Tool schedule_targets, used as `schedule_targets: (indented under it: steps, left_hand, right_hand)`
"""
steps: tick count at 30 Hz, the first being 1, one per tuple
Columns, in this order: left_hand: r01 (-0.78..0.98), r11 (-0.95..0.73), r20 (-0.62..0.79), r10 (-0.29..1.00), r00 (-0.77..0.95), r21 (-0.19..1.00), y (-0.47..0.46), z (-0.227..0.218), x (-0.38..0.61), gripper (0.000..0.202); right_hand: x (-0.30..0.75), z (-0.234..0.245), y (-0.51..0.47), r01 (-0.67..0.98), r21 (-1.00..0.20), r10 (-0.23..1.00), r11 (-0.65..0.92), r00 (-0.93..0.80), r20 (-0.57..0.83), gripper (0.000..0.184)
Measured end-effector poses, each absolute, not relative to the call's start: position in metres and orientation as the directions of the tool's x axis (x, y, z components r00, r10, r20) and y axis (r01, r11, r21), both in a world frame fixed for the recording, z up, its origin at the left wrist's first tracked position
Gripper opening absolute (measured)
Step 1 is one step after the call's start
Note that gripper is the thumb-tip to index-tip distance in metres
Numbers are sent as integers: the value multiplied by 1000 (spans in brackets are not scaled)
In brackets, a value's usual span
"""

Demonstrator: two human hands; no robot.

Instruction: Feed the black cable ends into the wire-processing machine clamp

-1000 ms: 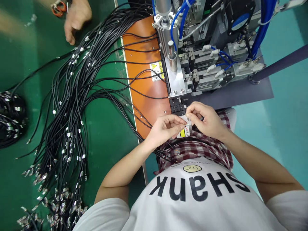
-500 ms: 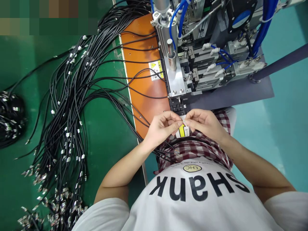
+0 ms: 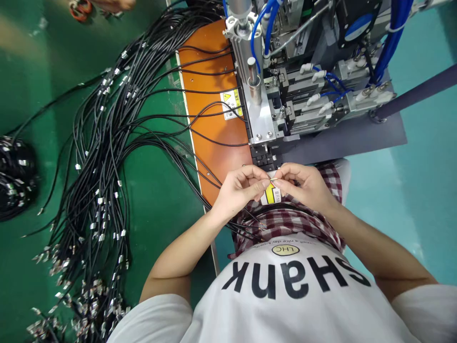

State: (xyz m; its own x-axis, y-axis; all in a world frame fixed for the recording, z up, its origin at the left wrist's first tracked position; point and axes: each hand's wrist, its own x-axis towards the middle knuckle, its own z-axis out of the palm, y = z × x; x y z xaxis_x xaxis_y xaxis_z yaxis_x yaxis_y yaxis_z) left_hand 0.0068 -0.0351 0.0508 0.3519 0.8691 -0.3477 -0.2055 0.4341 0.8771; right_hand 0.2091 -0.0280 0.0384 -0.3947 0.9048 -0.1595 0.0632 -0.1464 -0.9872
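My left hand [image 3: 240, 189] and my right hand [image 3: 306, 186] meet in front of the machine's near end, thumbs and fingertips pinched together. A short, thin, pale wire end [image 3: 273, 179] spans the small gap between them, held from both sides. Whether it belongs to a black cable is hidden by the fingers. Just below the fingertips shows a white label with a yellow arrow [image 3: 271, 194]. Several black cables [image 3: 246, 229] with bare coppery ends lie over my checked apron, under my left wrist.
A metal machine [image 3: 262, 114] with blue air hoses stands ahead, clamping black cables over an orange plate [image 3: 214, 43]. Left, a big bundle of black cables [image 3: 107, 124] with silvery ends covers the green mat [image 3: 160, 200]. Another person's hand [image 3: 116, 4] shows at the top left.
Both hands stay in place, with small finger shifts; the pale wire between them shows more clearly now. The top left corner, blocked out before, now shows part of another person's hand.
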Motion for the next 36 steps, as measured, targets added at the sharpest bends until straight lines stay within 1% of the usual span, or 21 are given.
schedule_targets:
  steps: [3,8,10,12,15,19,23,26,32,36]
  left_hand:
    - [-202,439,-355,869,345,876,-35,51,7,21]
    - [-199,449,-371,867,332,871,-35,53,8,22]
    - [-197,444,-367,869,332,874,-36,53,9,21]
    - [-204,447,-370,870,327,871,-36,52,10,21]
    - [-228,486,-408,856,316,844,-36,51,10,21]
    - [-272,572,-492,813,311,774,-34,52,10,25]
    - [-299,596,-516,800,306,746,-33,51,10,27]
    - [-300,595,-524,801,290,745,-34,51,11,25]
    - [-309,581,-522,813,257,753,-36,55,12,23]
    - [-321,560,-510,828,232,764,-38,54,14,21]
  right_hand:
    - [210,39,-30,89,-993,924,-74,-368,-102,6]
    - [214,43,-34,84,-984,917,-158,-357,-177,11]
    - [214,45,-37,132,-982,924,-134,-342,-172,10]
    - [212,46,-39,200,-977,937,-75,-322,-138,8]
    - [205,43,-41,257,-966,946,-28,-304,-108,6]
    - [199,37,-42,191,-978,941,-83,-307,-140,7]
    - [196,35,-43,132,-984,943,-116,-298,-151,7]
    - [195,36,-43,142,-984,948,-108,-282,-145,8]
    - [193,41,-41,211,-977,966,-25,-247,-78,10]
    - [191,43,-42,240,-971,968,2,-243,-58,10]
